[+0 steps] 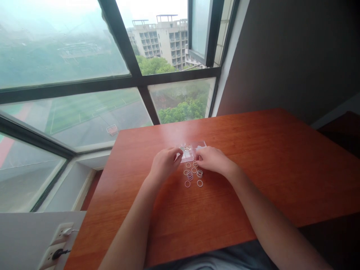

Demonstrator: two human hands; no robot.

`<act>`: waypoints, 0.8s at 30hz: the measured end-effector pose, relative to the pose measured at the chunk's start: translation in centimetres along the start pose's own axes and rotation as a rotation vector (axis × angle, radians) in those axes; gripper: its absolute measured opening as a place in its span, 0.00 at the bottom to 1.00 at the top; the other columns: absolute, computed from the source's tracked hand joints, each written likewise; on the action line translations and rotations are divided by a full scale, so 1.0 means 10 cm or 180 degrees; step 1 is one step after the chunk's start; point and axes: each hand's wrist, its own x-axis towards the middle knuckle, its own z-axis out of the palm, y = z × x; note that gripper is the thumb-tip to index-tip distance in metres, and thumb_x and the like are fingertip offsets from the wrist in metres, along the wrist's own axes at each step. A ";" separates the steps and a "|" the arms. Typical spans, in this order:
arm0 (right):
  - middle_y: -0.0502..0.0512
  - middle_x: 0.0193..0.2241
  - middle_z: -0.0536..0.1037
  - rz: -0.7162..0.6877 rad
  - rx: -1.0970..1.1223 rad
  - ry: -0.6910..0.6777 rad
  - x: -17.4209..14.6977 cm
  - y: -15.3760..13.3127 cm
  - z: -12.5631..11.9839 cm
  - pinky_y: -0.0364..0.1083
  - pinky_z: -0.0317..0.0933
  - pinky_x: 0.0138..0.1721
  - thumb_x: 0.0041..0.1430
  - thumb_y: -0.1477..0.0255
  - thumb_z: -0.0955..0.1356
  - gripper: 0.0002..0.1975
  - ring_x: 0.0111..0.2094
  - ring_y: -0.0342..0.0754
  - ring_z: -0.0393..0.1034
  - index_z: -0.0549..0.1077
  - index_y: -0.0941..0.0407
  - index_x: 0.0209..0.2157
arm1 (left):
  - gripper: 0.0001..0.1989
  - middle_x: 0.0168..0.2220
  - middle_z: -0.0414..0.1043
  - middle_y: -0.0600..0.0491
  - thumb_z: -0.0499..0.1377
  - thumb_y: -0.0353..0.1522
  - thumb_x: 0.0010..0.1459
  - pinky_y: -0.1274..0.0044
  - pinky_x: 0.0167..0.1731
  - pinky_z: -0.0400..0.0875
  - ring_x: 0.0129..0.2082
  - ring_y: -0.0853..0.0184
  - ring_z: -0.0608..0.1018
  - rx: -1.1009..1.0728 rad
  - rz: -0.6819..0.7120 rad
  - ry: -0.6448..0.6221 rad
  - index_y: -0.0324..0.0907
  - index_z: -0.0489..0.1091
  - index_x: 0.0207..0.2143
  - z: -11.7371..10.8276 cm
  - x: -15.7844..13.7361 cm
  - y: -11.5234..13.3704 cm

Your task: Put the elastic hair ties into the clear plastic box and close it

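Interior of an upper-floor room; whether home, dormitory or office cannot be told. A wood-grained desk [197, 217] stands beside a large, dark-framed window [140, 80], with wall sockets [60, 233] at lower left. Height is shown by the downward view onto treetops [184, 110] and a sports field [73, 108], near a multi-storey building [165, 41].

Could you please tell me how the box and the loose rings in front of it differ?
The box is clear and straight-edged, whereas the loose rings are pale and round, with open middles. The box is larger than any one of the loose rings. The box sits farther back on the table, while the loose rings lie nearer its front edge, some overlapping. Both rest on the same table.
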 end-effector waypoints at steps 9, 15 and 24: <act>0.54 0.34 0.80 -0.0023 -0.0278 -0.0051 0.02 -0.02 0.09 0.43 0.54 0.30 0.54 0.70 0.65 0.09 0.36 0.49 0.73 0.78 0.51 0.32 | 0.08 0.29 0.75 0.55 0.56 0.30 0.56 0.80 0.26 0.57 0.25 0.70 0.71 0.0086 0.0266 -0.1107 0.46 0.74 0.36 -0.19 -0.10 0.15; 0.51 0.31 0.80 -0.0063 -0.0024 -0.0006 0.01 0.01 0.04 0.42 0.51 0.28 0.52 0.71 0.66 0.07 0.33 0.46 0.71 0.78 0.51 0.30 | 0.10 0.31 0.77 0.52 0.55 0.29 0.55 0.79 0.26 0.60 0.27 0.67 0.74 0.0278 0.0260 -0.1267 0.46 0.76 0.34 -0.11 -0.12 0.18; 0.50 0.27 0.79 0.0158 0.0604 0.0673 0.11 0.08 0.05 0.41 0.53 0.29 0.54 0.68 0.66 0.07 0.29 0.44 0.69 0.76 0.53 0.31 | 0.10 0.30 0.78 0.52 0.55 0.27 0.54 0.78 0.26 0.61 0.26 0.66 0.74 0.0306 0.0195 -0.1238 0.46 0.75 0.31 -0.04 -0.13 0.18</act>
